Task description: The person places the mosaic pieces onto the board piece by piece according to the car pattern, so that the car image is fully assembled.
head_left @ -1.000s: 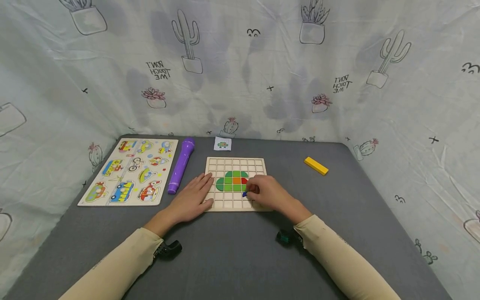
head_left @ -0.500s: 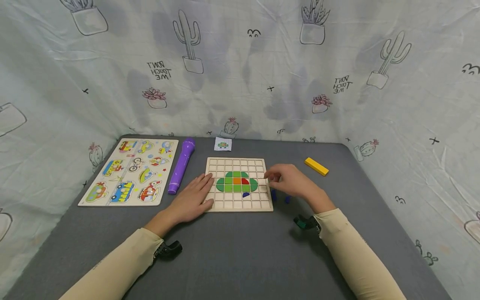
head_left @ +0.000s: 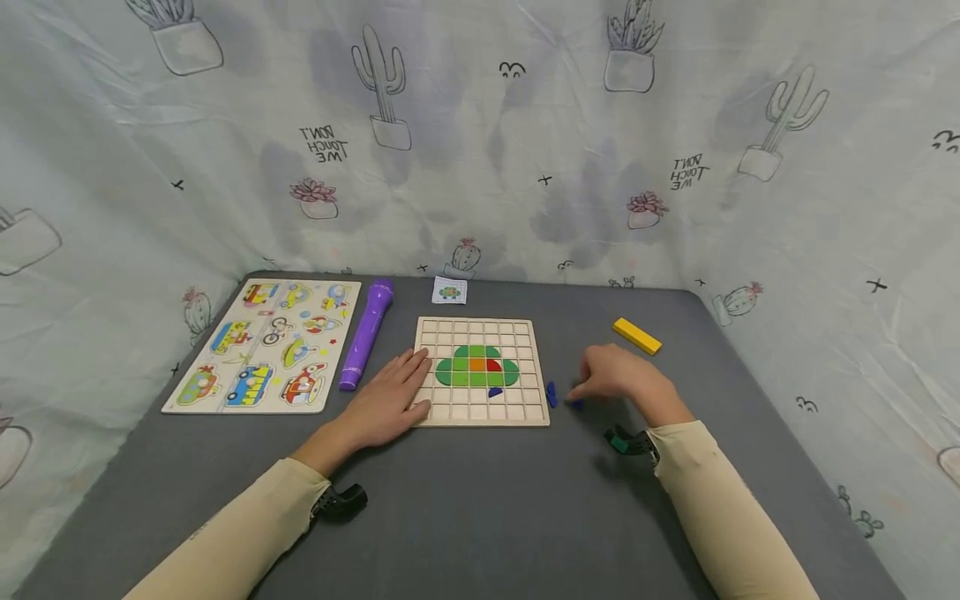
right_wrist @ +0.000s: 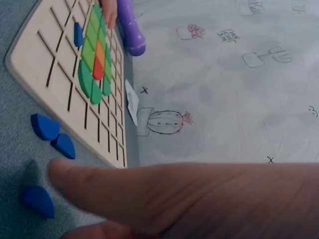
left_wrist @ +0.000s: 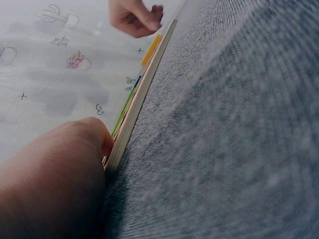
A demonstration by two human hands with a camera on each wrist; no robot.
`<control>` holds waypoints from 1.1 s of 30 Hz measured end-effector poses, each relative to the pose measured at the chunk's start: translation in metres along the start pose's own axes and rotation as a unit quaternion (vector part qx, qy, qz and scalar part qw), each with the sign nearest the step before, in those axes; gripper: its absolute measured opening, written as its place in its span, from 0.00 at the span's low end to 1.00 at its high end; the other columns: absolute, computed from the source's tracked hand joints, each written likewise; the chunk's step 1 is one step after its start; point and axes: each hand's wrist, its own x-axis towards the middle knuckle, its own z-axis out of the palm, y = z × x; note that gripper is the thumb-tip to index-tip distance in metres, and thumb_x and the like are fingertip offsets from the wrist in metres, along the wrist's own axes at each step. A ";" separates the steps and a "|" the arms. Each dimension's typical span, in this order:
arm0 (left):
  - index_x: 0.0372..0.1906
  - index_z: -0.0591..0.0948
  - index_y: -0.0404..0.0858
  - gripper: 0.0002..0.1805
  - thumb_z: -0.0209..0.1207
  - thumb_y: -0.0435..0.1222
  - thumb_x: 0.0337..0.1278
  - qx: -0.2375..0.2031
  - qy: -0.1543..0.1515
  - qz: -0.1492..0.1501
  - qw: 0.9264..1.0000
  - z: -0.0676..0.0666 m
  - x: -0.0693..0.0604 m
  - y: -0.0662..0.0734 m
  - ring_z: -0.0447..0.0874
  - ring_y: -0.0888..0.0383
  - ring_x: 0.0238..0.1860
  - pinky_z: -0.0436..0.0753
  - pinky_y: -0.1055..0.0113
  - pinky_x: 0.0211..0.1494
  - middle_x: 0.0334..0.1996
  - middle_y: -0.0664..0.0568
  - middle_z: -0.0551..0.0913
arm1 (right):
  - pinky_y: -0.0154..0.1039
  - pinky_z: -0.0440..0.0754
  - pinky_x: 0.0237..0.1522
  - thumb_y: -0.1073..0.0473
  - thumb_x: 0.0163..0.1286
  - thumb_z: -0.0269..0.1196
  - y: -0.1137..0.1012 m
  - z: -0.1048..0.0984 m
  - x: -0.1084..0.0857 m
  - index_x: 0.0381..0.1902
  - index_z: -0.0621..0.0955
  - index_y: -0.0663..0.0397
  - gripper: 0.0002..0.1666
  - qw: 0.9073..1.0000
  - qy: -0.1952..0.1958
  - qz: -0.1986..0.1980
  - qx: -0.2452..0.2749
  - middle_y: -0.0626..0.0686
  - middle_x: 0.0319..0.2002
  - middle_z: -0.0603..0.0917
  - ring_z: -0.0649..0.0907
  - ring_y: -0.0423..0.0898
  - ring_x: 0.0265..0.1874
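A wooden grid board (head_left: pixel 455 411) lies on the table, bearing green pieces (head_left: pixel 457 378), an orange piece (head_left: pixel 477 364) and a red piece (head_left: pixel 493 365) as one shape. One blue piece (head_left: pixel 495 392) sits on the grid below them. My left hand (head_left: pixel 384 405) rests on the board's left edge, fingers extended. My right hand (head_left: pixel 622 377) hovers right of the board, its thumb beside a loose blue piece (right_wrist: pixel 39 201) and apart from it in the right wrist view. Two more blue pieces (right_wrist: pixel 46 126) lie by the board's right edge.
A vehicle puzzle board (head_left: pixel 262 350) lies at the left, with a purple microphone-shaped object (head_left: pixel 367 335) beside it. Behind the grid is a small pattern card (head_left: pixel 449 291). A yellow bar (head_left: pixel 637 336) lies at the back right. Printed cloth hangs around the table.
My right hand has left the grid and moved right and down toward the loose blue pieces. A green piece and a blue piece are uncovered on the board. My left hand stays put.
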 end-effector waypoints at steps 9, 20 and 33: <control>0.85 0.59 0.27 0.42 0.53 0.49 0.81 -0.001 0.000 -0.002 1.000 0.000 -0.001 0.002 0.47 0.36 0.86 0.50 0.46 0.87 0.86 0.35 0.54 | 0.39 0.77 0.27 0.55 0.71 0.76 0.003 0.012 -0.003 0.27 0.86 0.50 0.13 0.999 0.013 -0.037 -0.021 0.46 0.22 0.80 0.77 0.43 0.22; 0.84 0.59 0.26 0.42 0.53 0.49 0.80 -0.002 0.004 0.005 1.000 -0.002 -0.001 0.002 0.49 0.35 0.85 0.51 0.45 0.87 0.85 0.34 0.55 | 0.45 0.82 0.36 0.65 0.69 0.76 0.012 0.027 -0.013 0.43 0.89 0.52 0.07 0.987 0.097 -0.127 -0.006 0.45 0.32 0.82 0.79 0.42 0.30; 0.84 0.59 0.26 0.41 0.53 0.48 0.81 -0.006 0.001 0.000 1.000 -0.003 -0.001 0.005 0.48 0.35 0.85 0.50 0.45 0.87 0.86 0.35 0.54 | 0.45 0.85 0.37 0.67 0.67 0.77 0.012 0.031 -0.013 0.41 0.91 0.52 0.08 0.967 0.172 -0.187 -0.004 0.45 0.36 0.84 0.81 0.43 0.34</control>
